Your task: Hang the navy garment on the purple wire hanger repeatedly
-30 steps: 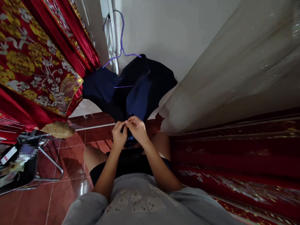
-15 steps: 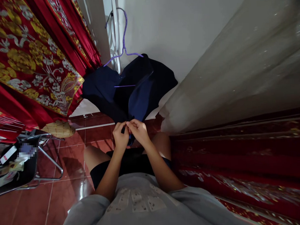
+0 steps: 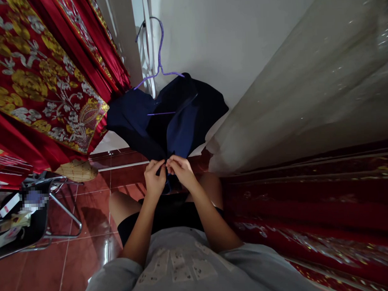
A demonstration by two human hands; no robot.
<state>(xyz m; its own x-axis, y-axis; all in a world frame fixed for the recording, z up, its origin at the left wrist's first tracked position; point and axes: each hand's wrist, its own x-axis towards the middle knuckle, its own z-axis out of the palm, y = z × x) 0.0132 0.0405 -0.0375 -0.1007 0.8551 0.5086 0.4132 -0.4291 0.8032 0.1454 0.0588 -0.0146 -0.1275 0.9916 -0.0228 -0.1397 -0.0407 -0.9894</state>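
Observation:
A dark navy garment (image 3: 186, 120), perhaps a jacket or shirt, hangs from a purple hanger (image 3: 160, 61) in front of me. Its front falls open at the top, and the two front edges come together low down at my fingers. My left hand (image 3: 155, 176) pinches the left front edge between thumb and fingertips. Close beside it, my right hand (image 3: 180, 169) pinches the other edge, thumb and fingers pressed together. Any button or fastener between the fingertips is too small to make out.
Red cloth with gold and silver embroidery (image 3: 48, 74) hangs at the left, above a black folding chair (image 3: 40, 227) holding small items. A translucent cover (image 3: 275, 104) drapes on the right over red fabric (image 3: 311, 209). The hanger hooks near white metalwork (image 3: 148, 41) by the wall.
My fingertips have moved slightly apart, and both hands sit a little lower in view. The garment still hangs in the same place, with the view shifted slightly.

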